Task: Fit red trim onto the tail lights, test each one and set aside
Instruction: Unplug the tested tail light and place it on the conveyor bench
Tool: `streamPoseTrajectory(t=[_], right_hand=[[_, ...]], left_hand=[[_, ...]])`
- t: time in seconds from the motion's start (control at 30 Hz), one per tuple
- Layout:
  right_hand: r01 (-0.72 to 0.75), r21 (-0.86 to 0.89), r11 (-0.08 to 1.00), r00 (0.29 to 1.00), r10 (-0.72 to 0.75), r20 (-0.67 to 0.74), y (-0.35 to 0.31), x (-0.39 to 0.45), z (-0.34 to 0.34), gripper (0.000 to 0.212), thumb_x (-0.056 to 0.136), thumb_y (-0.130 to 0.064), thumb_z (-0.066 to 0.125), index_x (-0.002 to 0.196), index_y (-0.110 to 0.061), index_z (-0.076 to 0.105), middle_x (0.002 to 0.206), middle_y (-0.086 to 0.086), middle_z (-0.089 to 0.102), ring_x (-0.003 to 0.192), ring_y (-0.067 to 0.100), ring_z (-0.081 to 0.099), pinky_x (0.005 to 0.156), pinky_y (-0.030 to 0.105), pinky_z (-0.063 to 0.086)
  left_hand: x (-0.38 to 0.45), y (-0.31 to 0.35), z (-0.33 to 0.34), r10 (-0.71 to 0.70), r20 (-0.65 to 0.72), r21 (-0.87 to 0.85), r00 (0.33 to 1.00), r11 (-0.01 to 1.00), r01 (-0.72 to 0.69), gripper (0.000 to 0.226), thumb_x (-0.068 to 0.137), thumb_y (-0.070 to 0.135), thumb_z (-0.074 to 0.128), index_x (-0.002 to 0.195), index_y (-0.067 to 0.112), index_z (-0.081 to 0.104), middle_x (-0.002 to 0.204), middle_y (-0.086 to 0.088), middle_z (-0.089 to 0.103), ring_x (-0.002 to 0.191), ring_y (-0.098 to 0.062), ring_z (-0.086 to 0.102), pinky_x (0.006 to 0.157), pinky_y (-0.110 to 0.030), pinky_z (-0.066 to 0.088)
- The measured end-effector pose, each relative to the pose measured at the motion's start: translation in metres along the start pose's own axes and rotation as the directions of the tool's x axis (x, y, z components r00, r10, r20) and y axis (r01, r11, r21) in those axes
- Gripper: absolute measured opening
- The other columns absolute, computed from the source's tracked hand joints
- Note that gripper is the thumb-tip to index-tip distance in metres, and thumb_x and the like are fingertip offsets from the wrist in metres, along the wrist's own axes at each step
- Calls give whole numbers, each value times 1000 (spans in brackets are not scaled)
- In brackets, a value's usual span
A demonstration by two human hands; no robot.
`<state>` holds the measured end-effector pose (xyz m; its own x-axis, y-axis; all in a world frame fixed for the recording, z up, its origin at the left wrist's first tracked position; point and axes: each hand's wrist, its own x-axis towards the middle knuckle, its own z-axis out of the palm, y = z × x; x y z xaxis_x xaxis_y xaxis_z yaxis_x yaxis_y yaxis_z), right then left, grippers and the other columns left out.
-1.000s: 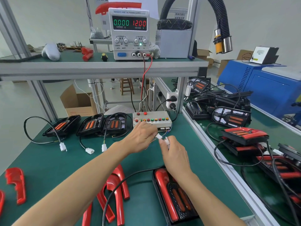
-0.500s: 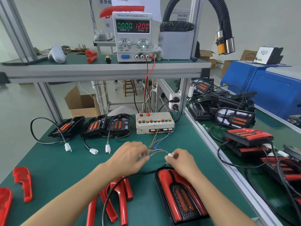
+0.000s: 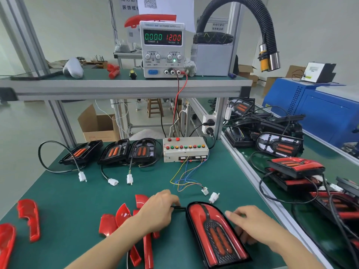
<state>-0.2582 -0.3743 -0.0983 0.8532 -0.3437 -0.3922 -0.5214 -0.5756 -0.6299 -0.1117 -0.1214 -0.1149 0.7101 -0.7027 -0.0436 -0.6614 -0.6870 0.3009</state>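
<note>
Head view: tail light (image 3: 215,233) with red trim fitted lies on the green table (image 3: 64,193), near edge. Left hand (image 3: 157,212) pinches its black cable (image 3: 179,208) at the top end; right hand (image 3: 250,224) grips its right side. Two white connectors (image 3: 209,194) lie apart just beyond, unplugged.

Left hand (image 3: 158,211) covers part of the red trim pieces (image 3: 124,220) and the tail light (image 3: 215,232) cable. Right hand's (image 3: 250,223) fingertips blurred, lower fingers hidden behind the light. Wall notices (image 3: 136,4) cropped at top.
</note>
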Motion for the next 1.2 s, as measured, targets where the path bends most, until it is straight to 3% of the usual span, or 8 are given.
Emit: streamPoseTrajectory(t=[0.23, 0.37, 0.47, 0.57, 0.7, 0.77, 1.0, 1.2], right_hand=[[-13, 258, 966, 988, -26, 149, -5, -19, 7, 27, 96, -39, 68, 103, -14, 76, 96, 2, 80, 75, 6, 71, 65, 18, 53], [-20, 289, 957, 987, -27, 156, -14, -21, 14, 26, 93, -38, 73, 105, -15, 72, 94, 0, 78, 73, 5, 69, 62, 19, 52], [-7, 390, 921, 987, -57, 152, -15, -20, 28, 33, 91, -29, 76, 118, -13, 65, 104, 7, 76, 87, 15, 75, 87, 34, 61], [25, 468, 884, 988, -92, 121, -19, -23, 35, 61, 91, -18, 74, 143, -25, 43, 99, 6, 76, 86, 20, 76, 86, 36, 60], [12, 420, 908, 977, -101, 190, -27, -31, 39, 76, 91, -18, 74, 154, -22, 32, 86, 1, 77, 83, 15, 74, 84, 27, 57], [-8, 442, 897, 981, -79, 179, -27, -31, 42, 63, 90, -17, 75, 146, -11, 47, 101, 6, 79, 97, 19, 75, 98, 33, 55], [-13, 519, 855, 991, -58, 120, -26, -47, 46, 42, 75, -38, 81, 108, -13, 75, 94, 4, 80, 91, 15, 77, 87, 26, 58], [-38, 623, 782, 991, 110, -78, -13, -67, 32, 18, 80, -29, 84, 92, -15, 81, 82, 2, 80, 74, 14, 77, 66, 20, 56]], left_hand=[[21, 3, -11, 29, 140, -214, 990, 977, 2, 39, 95, 2, 46, 120, 19, 71, 97, 2, 62, 80, -2, 57, 70, -3, 38], [35, 8, -9, -22, 294, -428, 956, 891, 152, 29, 98, 10, 45, 108, 11, 72, 67, -5, 57, 59, -11, 52, 59, -22, 43], [39, 17, -4, -21, 320, -485, 947, 855, 183, 36, 105, 43, 44, 85, 16, 59, 64, 2, 45, 57, -12, 42, 53, -24, 37], [44, 28, -2, 10, 271, -364, 962, 927, 93, 54, 102, 64, 35, 73, 21, 44, 69, 6, 42, 63, -12, 39, 63, -30, 36], [47, 46, 0, 107, 239, -366, 965, 930, -12, 59, 104, 58, 37, 84, 14, 71, 87, -1, 70, 83, -21, 62, 88, -37, 50], [48, 55, 2, 147, 204, -351, 968, 934, -68, 53, 104, 54, 41, 83, 19, 75, 92, 1, 76, 88, -17, 67, 89, -33, 52], [45, 82, 8, 303, 58, -215, 951, 934, -284, 54, 104, 51, 44, 75, 12, 67, 79, -5, 69, 76, -22, 61, 74, -35, 48], [27, 92, -22, 355, -525, -276, 774, 788, -549, 39, 105, 36, 48, 84, 9, 68, 84, 5, 63, 86, -17, 58, 80, -39, 48]])
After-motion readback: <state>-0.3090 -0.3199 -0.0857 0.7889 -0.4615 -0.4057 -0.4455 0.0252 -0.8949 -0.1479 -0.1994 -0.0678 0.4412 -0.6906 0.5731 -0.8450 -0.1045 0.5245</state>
